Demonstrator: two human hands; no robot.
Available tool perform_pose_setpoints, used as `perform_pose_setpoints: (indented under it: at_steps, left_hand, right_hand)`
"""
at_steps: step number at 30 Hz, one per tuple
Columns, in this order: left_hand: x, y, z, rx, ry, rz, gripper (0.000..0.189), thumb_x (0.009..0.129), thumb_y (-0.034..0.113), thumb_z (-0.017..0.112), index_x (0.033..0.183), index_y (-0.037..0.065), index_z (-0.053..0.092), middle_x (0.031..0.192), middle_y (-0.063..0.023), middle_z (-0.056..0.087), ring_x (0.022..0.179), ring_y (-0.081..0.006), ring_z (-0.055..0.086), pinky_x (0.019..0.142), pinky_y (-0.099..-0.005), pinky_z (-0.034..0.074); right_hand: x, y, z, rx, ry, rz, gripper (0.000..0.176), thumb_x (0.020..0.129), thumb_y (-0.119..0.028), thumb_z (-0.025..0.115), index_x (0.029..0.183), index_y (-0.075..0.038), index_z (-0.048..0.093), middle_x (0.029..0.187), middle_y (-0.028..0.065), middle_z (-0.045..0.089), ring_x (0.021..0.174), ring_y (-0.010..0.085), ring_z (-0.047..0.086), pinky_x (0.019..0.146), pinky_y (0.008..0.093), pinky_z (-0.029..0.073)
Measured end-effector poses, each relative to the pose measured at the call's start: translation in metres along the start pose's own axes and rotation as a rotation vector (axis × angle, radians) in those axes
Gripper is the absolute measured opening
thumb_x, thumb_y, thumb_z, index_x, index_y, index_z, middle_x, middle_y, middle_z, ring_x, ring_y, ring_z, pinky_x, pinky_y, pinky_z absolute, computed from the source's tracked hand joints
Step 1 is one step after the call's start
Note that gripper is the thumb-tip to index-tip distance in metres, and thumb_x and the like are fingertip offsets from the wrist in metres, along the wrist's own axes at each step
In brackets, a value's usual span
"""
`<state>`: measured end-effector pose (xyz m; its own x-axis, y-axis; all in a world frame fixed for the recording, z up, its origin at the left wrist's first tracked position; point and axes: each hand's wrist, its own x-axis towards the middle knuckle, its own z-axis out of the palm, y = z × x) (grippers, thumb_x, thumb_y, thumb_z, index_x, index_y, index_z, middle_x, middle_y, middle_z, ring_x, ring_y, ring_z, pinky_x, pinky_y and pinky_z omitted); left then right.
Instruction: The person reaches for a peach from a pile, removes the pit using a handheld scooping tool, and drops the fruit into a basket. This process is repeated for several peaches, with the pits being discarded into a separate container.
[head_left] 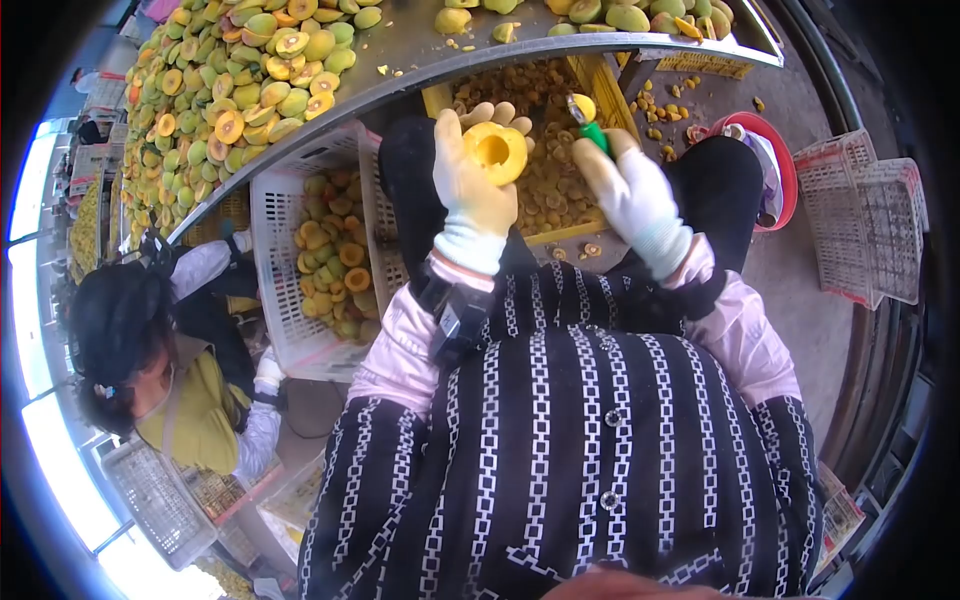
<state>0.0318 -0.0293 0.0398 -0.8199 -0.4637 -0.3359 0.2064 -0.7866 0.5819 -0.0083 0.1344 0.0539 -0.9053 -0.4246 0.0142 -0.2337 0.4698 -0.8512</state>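
Observation:
My left hand (472, 188), in a pale glove, holds a yellow fruit half (507, 165) with its hollowed centre facing up. To the right, my right hand (632, 190), gloved too, is closed round the green handle of a scoop (594, 136). A yellow piece sits at the scoop's metal tip. The scoop and the fruit half are apart. Below both hands stands a yellow crate (622, 98) with brown pits and scraps in it. Many halved fruits (230, 125) are heaped on the metal table (405, 62) at the upper left.
A white basket (285, 310) of fruit halves stands left of my legs. A co-worker (190, 370) sits beyond it. At the right are a red bucket (785, 180) and stacked white crates (840, 220). Scraps lie on the floor.

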Motion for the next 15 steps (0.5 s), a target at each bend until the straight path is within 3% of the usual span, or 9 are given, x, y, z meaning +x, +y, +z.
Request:
perform_pose_setpoints:
  at_steps: [2, 3, 4, 5, 7, 8, 12, 13, 15]
  left_hand:
    - [0.001, 0.003, -0.004, -0.018, -0.028, -0.034, 0.033, 0.096, 0.033, 0.046, 0.102, 0.002, 0.055, 0.103, -0.0167, 0.063, 0.097, -0.035, 0.061, 0.085, -0.0464, 0.052]
    - [0.002, 0.003, -0.008, -0.141, -0.077, -0.144, 0.032, 0.095, 0.028, 0.047, 0.105, 0.0, 0.055, 0.107, -0.0179, 0.061, 0.102, -0.0362, 0.058, 0.09, -0.0466, 0.049]
    - [0.003, 0.001, -0.01, -0.268, -0.124, -0.253, 0.03, 0.093, 0.023, 0.048, 0.107, -0.003, 0.055, 0.111, -0.0191, 0.06, 0.108, -0.0373, 0.055, 0.095, -0.0467, 0.047]
    - [0.002, -0.005, -0.011, -0.267, -0.127, -0.264, 0.03, 0.093, 0.023, 0.048, 0.107, -0.003, 0.055, 0.111, -0.0191, 0.06, 0.108, -0.0373, 0.055, 0.095, -0.0467, 0.047]
    - [-0.006, -0.011, -0.004, -0.312, -0.102, -0.204, 0.034, 0.09, 0.018, 0.048, 0.113, -0.007, 0.052, 0.119, -0.0205, 0.056, 0.114, -0.0388, 0.051, 0.101, -0.0457, 0.043]
    - [-0.002, -0.017, -0.011, -0.254, -0.165, -0.193, 0.036, 0.09, 0.017, 0.048, 0.118, -0.005, 0.051, 0.123, -0.02, 0.054, 0.115, -0.037, 0.051, 0.1, -0.0428, 0.043]
    - [-0.021, -0.022, -0.002, 0.047, -0.359, -0.02, 0.037, 0.092, 0.016, 0.047, 0.129, 0.01, 0.048, 0.133, -0.0138, 0.05, 0.121, -0.0303, 0.049, 0.102, -0.0436, 0.04]
    - [-0.023, -0.018, -0.003, 0.051, -0.364, -0.024, 0.037, 0.092, 0.016, 0.047, 0.129, 0.01, 0.048, 0.133, -0.0138, 0.05, 0.121, -0.0303, 0.049, 0.102, -0.0436, 0.04]
    - [-0.027, -0.007, -0.002, -0.108, -0.38, -0.202, 0.032, 0.094, 0.008, 0.045, 0.126, 0.006, 0.047, 0.13, -0.0123, 0.05, 0.124, -0.0274, 0.047, 0.106, -0.0455, 0.037]
  right_hand:
    - [0.006, 0.013, -0.019, -0.343, 0.058, -0.071, 0.031, 0.086, -0.032, 0.062, 0.09, -0.003, 0.056, 0.074, 0.0187, 0.063, 0.069, 0.0347, 0.064, 0.061, 0.0418, 0.05]
    - [0.005, 0.018, -0.025, -0.457, 0.048, -0.113, 0.031, 0.087, -0.034, 0.061, 0.091, -0.003, 0.057, 0.073, 0.0182, 0.062, 0.069, 0.0341, 0.064, 0.061, 0.0419, 0.05]
    - [0.006, 0.023, -0.023, -0.445, 0.127, -0.278, 0.032, 0.089, -0.034, 0.06, 0.094, -0.003, 0.056, 0.072, 0.0147, 0.063, 0.058, 0.0284, 0.063, 0.053, 0.0363, 0.05]
    - [0.004, 0.024, -0.026, -0.449, 0.132, -0.269, 0.032, 0.089, -0.034, 0.06, 0.094, -0.003, 0.056, 0.072, 0.0147, 0.063, 0.058, 0.0284, 0.063, 0.053, 0.0363, 0.05]
    - [0.002, -0.008, -0.028, 0.576, -0.261, 0.423, 0.034, 0.088, -0.033, 0.06, 0.099, -0.001, 0.053, 0.071, 0.0094, 0.063, 0.048, 0.0175, 0.058, 0.044, 0.0275, 0.046]
    - [0.002, -0.016, -0.023, 0.721, -0.334, 0.435, 0.039, 0.087, -0.033, 0.061, 0.105, 0.0, 0.05, 0.072, 0.0059, 0.061, 0.044, 0.0092, 0.052, 0.04, 0.0206, 0.041]
    - [0.014, 0.001, 0.007, 0.743, -0.286, 0.259, 0.039, 0.083, -0.023, 0.067, 0.106, 0.002, 0.049, 0.072, 0.0062, 0.06, 0.043, 0.0115, 0.052, 0.039, 0.0224, 0.042]
    - [0.017, -0.005, -0.001, 0.724, -0.271, 0.31, 0.039, 0.082, -0.021, 0.067, 0.108, 0.002, 0.049, 0.074, 0.0067, 0.059, 0.043, 0.011, 0.052, 0.039, 0.0226, 0.042]
    - [0.025, -0.002, -0.007, 0.67, -0.238, 0.207, 0.041, 0.083, -0.021, 0.066, 0.113, 0.001, 0.049, 0.075, 0.0058, 0.059, 0.046, 0.0102, 0.052, 0.04, 0.0224, 0.042]
